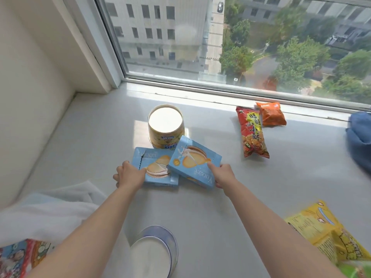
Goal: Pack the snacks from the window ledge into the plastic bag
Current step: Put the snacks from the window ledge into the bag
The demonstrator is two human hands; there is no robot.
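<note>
**Desk:** Snacks on a window ledge (200,207), high above a street. Where are they, and where are the hands?

**Caption writer:** Two pale blue biscuit boxes sit mid-ledge, just in front of a yellow tin (165,127). The left hand (128,175) grips the near left corner of the flat box (155,169); the right hand (221,175) pinches the near right edge of the tilted box (193,165), which leans over its neighbour's right side and against the tin.

**Desk:** The relation that matters?

**Caption writer:** Each box lies straight ahead of its own hand, the tilted box's long axis running from the tin diagonally toward the right hand. A red packet (252,133) and an orange packet (271,114) lie well apart to the right, nearer the right arm; a yellow bag (329,233) sits at the near right.

**Desk:** And the plastic bag?

**Caption writer:** Cannot tell. White material (50,207) lies at the near left; whether that is the bag is unclear. Packing looks barely begun.
</note>
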